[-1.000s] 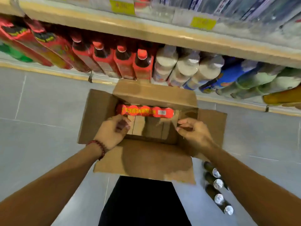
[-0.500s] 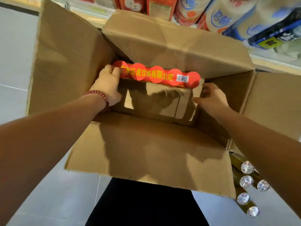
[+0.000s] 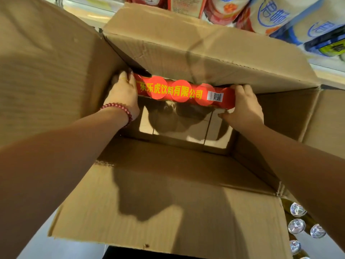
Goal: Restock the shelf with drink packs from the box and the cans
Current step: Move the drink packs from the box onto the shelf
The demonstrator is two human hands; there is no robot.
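An open cardboard box (image 3: 168,202) fills the view, its flaps spread out. Inside, against the far wall, lies a red drink pack (image 3: 179,91) with yellow lettering and a barcode. My left hand (image 3: 122,96), with a bead bracelet and a ring, grips the pack's left end. My right hand (image 3: 242,107) grips its right end, fingers curled over the top. Beside the pack the box floor is bare. Several cans (image 3: 296,226) with silver tops stand on the floor at the box's right side.
Shelf goods show above the box: red cartons (image 3: 184,4) and white and blue bottles (image 3: 274,14). Grey tiled floor (image 3: 37,243) lies to the lower left. My dark trousers (image 3: 149,254) show at the bottom edge.
My head has come down closer over the box. My right hand has moved from the box's right wall onto the pack's right end; my left hand stays on the left end.
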